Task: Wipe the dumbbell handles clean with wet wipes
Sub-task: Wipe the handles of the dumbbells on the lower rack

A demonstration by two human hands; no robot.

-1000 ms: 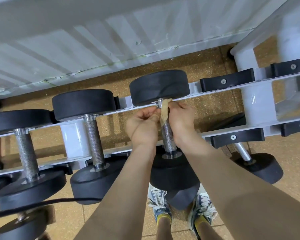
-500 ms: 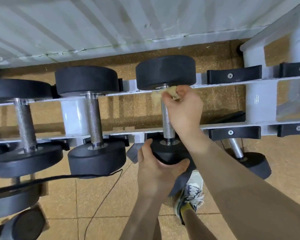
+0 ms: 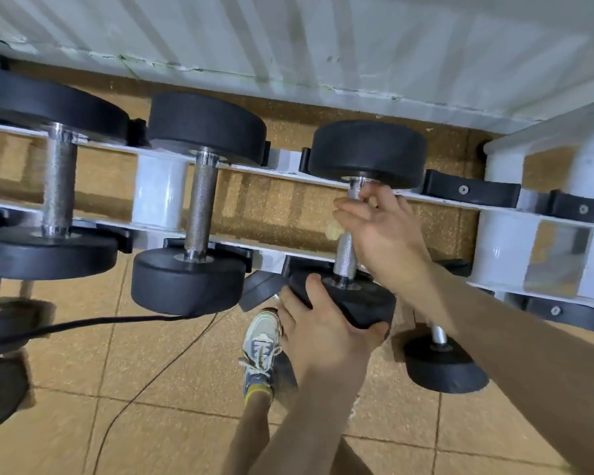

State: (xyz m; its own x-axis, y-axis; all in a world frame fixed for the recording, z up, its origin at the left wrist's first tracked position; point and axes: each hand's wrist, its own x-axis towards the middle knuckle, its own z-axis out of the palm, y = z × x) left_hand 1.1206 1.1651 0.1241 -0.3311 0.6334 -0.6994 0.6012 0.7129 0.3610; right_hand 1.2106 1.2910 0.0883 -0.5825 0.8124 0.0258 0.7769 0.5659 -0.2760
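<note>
Target is the black round-headed dumbbell [image 3: 367, 152], lying across both rails of the white steel rack [image 3: 158, 197] at the right end of the top tier, just beside the right upright. Right hand [image 3: 381, 231] is wrapped over the upper part of its knurled chrome handle [image 3: 345, 255], fingers [image 3: 350, 209] curling round near the far head. I can't pick out the wet wipe; presumably it's under the palm, can't confirm. Left hand [image 3: 323, 323] grips the near rubber head [image 3: 360, 299] from below, thumb over the rim. Handling, my read: solid, heavy, fully rigid. It should sit stable in the black plastic cradles [image 3: 470, 193] but turn if a head is twisted, so the near head is the place to steady or rotate it. The knurling grips well but will drag on a soft damp wipe, so wrap it and stroke along the bar with a moderate squeeze. The smooth chrome collars likely go slick when wet. No need to lift it; keep fingers out from between head and rail. The neighbouring dumbbell [image 3: 203, 207] sits to the left, apart from both hands.
</note>
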